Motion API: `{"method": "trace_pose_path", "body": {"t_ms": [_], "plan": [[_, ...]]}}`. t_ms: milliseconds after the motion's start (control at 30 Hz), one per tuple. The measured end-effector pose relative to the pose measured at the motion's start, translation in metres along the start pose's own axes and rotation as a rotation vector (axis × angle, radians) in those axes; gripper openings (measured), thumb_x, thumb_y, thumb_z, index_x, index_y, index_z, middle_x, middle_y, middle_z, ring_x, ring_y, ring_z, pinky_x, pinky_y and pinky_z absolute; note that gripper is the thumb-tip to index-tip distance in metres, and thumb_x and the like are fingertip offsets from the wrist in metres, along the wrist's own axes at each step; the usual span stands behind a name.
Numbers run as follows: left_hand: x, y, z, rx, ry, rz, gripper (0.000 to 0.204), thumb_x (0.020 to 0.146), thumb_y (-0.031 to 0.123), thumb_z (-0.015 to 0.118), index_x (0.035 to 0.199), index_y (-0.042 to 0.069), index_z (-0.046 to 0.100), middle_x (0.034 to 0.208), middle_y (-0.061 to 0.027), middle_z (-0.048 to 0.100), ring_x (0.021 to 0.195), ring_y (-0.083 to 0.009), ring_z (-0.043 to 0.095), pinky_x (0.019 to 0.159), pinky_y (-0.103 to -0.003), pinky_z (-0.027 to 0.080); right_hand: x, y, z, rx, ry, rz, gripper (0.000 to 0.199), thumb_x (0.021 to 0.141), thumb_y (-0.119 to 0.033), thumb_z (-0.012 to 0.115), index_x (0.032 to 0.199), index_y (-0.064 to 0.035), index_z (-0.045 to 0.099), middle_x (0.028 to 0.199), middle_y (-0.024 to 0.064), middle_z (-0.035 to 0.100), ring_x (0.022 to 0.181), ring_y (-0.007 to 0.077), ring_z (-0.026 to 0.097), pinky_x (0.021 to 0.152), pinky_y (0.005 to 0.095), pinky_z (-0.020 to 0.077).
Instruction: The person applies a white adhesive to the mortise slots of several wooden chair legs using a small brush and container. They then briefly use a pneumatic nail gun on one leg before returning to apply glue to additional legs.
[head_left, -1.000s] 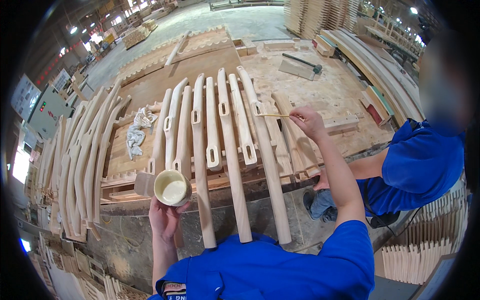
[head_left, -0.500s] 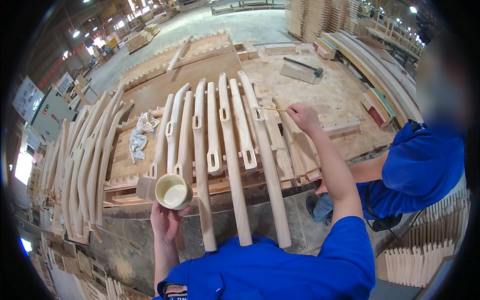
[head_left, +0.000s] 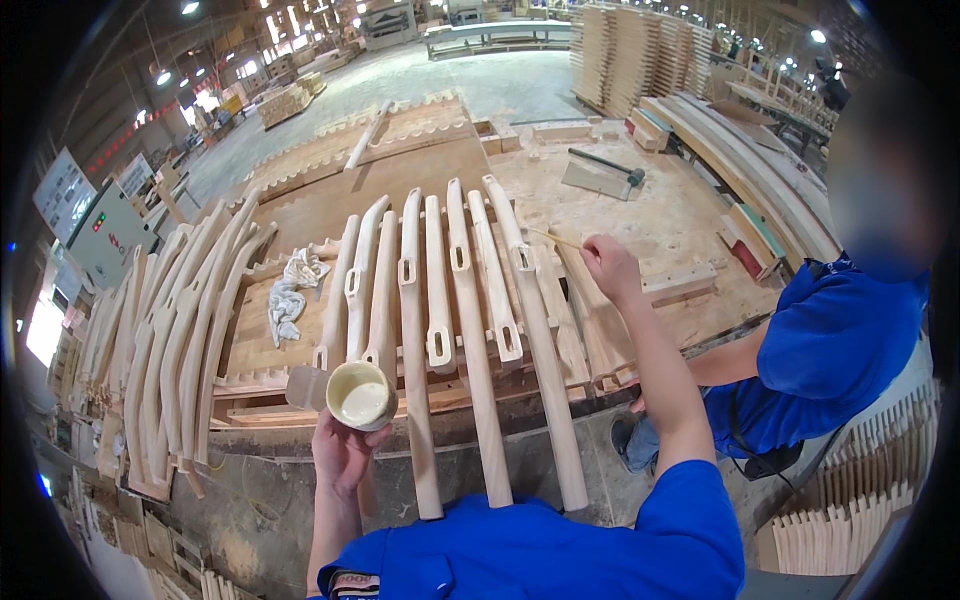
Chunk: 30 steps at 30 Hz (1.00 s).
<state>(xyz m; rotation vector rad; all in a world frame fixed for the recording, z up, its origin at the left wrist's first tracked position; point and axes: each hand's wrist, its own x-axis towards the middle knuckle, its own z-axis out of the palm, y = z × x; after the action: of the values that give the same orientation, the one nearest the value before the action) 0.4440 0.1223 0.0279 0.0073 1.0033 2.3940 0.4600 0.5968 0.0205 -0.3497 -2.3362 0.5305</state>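
Observation:
My left hand (head_left: 345, 448) is wrapped round a round cup (head_left: 360, 394) with pale, creamy contents, held up at the bench's near edge. My right hand (head_left: 612, 268) pinches a thin stick (head_left: 563, 240) whose tip points left. That tip is just beyond the slot in the rightmost slotted wooden post (head_left: 545, 355); whether it touches the wood I cannot tell. Several pale wooden posts (head_left: 472, 370) lie side by side across the bench, some reaching toward my body. Oblong slots are cut in them, and some are bent at the far end.
A white rag (head_left: 287, 300) lies left of the posts, with stacked curved wooden pieces (head_left: 172, 340) farther left. On the bench's right are a dark-handled mallet (head_left: 625, 172) and a wood block (head_left: 680, 283). A co-worker in a blue shirt (head_left: 840, 330) stands close at my right.
The stick's tip has moved from the post's slot to just beyond it. My left hand still holds the cup. The whole view has shifted slightly, so the bench appears lower.

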Motion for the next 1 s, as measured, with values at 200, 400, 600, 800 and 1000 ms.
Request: {"method": "trace_pose_path", "body": {"t_ms": [200,400,600,800,1000], "plan": [[0.012,0.007,-0.004,0.142,-0.045,-0.014,0.041,0.098,0.03,0.035,0.131,0.006,0.041,0.127,-0.016,0.051,0.112,-0.0306,0.056,0.079,-0.049,0.056,-0.033,-0.075,-0.048,0.148,-0.156,-0.04,0.015,0.083,-0.024,0.061,0.087,-0.0095,0.063,0.075,0.0107,0.064,0.072,0.0286,0.063,0.063,0.0394,0.0491],[0.019,0.006,0.014,0.289,0.03,0.008,0.037,0.098,0.027,0.038,0.128,0.006,0.041,0.121,-0.014,0.053,0.106,-0.0272,0.059,0.078,-0.045,0.057,-0.045,-0.204,-0.12,-0.126,-0.29,-0.523,0.009,0.079,-0.017,0.064,0.082,-0.0092,0.061,0.075,0.0063,0.059,0.071,0.023,0.06,0.063,0.0348,0.0467],[0.003,0.017,0.005,0.328,-0.065,-0.017,0.037,0.097,0.027,0.042,0.128,0.007,0.037,0.121,-0.013,0.053,0.104,-0.027,0.06,0.077,-0.046,0.057,-0.062,-0.294,-0.118,-0.487,-0.277,-0.803,0.014,0.069,-0.015,0.065,0.066,-0.0139,0.051,0.066,0.0009,0.05,0.065,0.0179,0.054,0.06,0.033,0.0424],[-0.018,0.022,-0.007,0.294,-0.125,-0.095,0.037,0.097,0.026,0.039,0.129,0.008,0.034,0.12,-0.0131,0.054,0.102,-0.0275,0.062,0.076,-0.046,0.058,-0.088,-0.31,-0.092,-0.219,-0.584,-0.51,0.01,0.077,-0.016,0.065,0.076,-0.0071,0.062,0.071,0.0048,0.06,0.068,0.0207,0.059,0.06,0.0321,0.0449],[-0.026,0.029,-0.016,0.184,-0.202,-0.168,0.037,0.098,0.027,0.038,0.128,0.006,0.035,0.118,-0.0137,0.057,0.102,-0.0263,0.062,0.075,-0.046,0.058,-0.138,-0.291,-0.089,0.3,-0.568,0.118,0.009,0.08,-0.008,0.065,0.082,0.0,0.061,0.07,0.0001,0.057,0.066,0.0077,0.053,0.056,0.0233,0.0409]]}}
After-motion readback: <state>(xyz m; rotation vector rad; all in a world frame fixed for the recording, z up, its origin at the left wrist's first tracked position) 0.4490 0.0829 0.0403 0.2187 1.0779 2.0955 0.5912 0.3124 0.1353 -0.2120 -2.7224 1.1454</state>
